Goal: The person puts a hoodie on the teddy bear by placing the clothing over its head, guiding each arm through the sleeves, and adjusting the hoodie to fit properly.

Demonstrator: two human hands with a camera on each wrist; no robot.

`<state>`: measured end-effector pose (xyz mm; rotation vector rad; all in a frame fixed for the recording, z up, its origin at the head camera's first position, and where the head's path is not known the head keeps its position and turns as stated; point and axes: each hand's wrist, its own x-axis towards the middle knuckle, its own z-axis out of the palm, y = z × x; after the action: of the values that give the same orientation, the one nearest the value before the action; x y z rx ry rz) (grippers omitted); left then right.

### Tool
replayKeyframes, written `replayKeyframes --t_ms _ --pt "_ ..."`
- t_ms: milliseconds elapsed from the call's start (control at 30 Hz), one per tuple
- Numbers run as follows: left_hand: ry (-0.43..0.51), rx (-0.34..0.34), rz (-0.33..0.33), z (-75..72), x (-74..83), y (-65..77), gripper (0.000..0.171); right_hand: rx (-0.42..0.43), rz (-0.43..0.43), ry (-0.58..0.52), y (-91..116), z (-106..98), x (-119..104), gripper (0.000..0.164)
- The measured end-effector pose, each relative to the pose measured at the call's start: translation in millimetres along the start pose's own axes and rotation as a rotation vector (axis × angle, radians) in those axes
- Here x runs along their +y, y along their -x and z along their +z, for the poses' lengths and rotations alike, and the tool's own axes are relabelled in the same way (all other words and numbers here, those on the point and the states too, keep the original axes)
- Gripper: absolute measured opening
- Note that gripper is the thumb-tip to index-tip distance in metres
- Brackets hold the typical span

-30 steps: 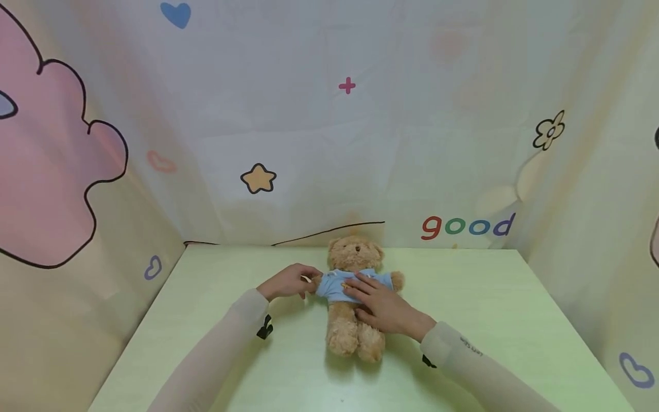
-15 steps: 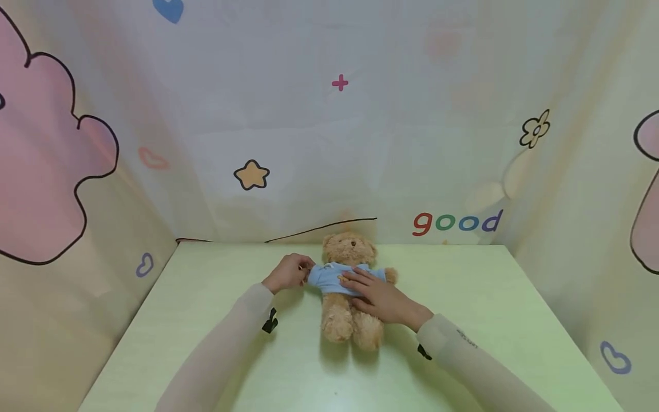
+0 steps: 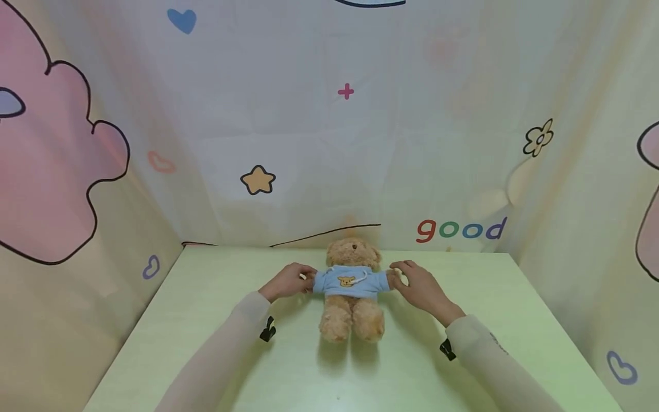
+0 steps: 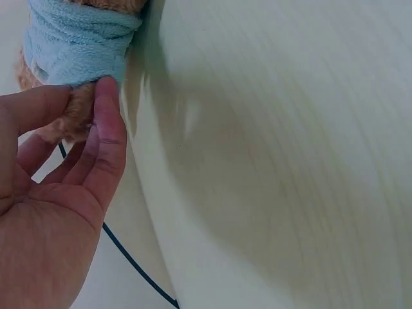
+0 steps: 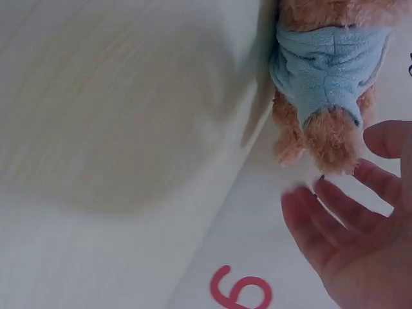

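A tan teddy bear point(image 3: 354, 252) in a light blue hoodie point(image 3: 334, 286) is at the back middle of the table, its face up and legs toward me. On its chest shows a small bear picture with a white drawstring across it. My left hand point(image 3: 289, 280) pinches the paw on the left; in the left wrist view that furry paw point(image 4: 80, 114) sits between thumb and fingertips. Around the other paw point(image 5: 333, 143), my right hand point(image 3: 423, 289) is spread, thumb close beside the fur and fingers apart from it in the right wrist view.
The pale green table point(image 3: 216, 355) meets a printed cloth backdrop point(image 3: 309, 143) just behind the bear's head. Cloth sides with cartoon prints rise at left and right. A black clip-like piece point(image 3: 268, 330) hangs beneath the left cuff, another point(image 3: 447, 349) beneath the right.
My right hand has left the bear's chest and moved right to its paw, uncovering the picture on the hoodie. My left hand stays at the left paw. The head view has shifted a little.
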<state>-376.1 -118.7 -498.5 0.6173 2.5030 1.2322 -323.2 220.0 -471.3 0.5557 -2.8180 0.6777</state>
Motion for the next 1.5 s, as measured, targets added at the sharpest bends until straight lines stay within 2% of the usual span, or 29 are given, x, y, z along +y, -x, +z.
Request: replayKeyframes --t_ms 133,233,400,533,700,867,1133,1200,1267,1333,1433,1500 --pt "0.017 0.025 0.011 1.9 4.0 1.8 0.023 -0.151 0.108 -0.181 1 4 9 0.033" --pt "-0.001 0.039 0.022 4.1 7.9 1.4 0.018 -0.193 0.148 -0.253 -2 8 14 0.029" --pt "0.0 0.006 -0.001 6.9 12.0 -0.2 0.015 -0.179 0.2 -0.296 -7 15 15 0.018" --pt "-0.002 -0.009 -0.02 8.6 15.7 -2.0 0.017 -0.146 0.214 -0.274 -8 18 12 0.02" --pt "-0.034 0.04 0.006 11.6 16.4 -2.0 0.014 -0.057 0.201 -0.203 -6 19 9 0.02" --pt "-0.062 0.093 0.037 10.4 12.9 0.1 0.009 0.012 0.152 -0.227 -2 18 13 0.008" --pt "-0.06 0.164 0.043 1.3 5.0 9.7 0.007 -0.044 0.2 -0.376 1 12 22 0.013" --pt "-0.061 0.156 0.044 1.2 5.2 12.8 0.006 -0.068 0.201 -0.371 -1 14 21 0.012" --pt "-0.036 0.129 0.029 2.4 5.1 16.5 0.01 -0.085 0.199 -0.325 -2 16 20 0.009" --pt "0.009 0.092 -0.035 3.1 4.9 21.2 0.024 -0.081 0.193 -0.247 -1 16 16 0.005" --pt "0.12 0.016 -0.163 4.1 3.0 27.1 0.05 -0.008 0.155 -0.082 2 14 9 0.013" --pt "0.205 -0.071 -0.222 6.8 2.2 28.9 0.063 0.059 0.143 -0.026 4 9 2 0.021"
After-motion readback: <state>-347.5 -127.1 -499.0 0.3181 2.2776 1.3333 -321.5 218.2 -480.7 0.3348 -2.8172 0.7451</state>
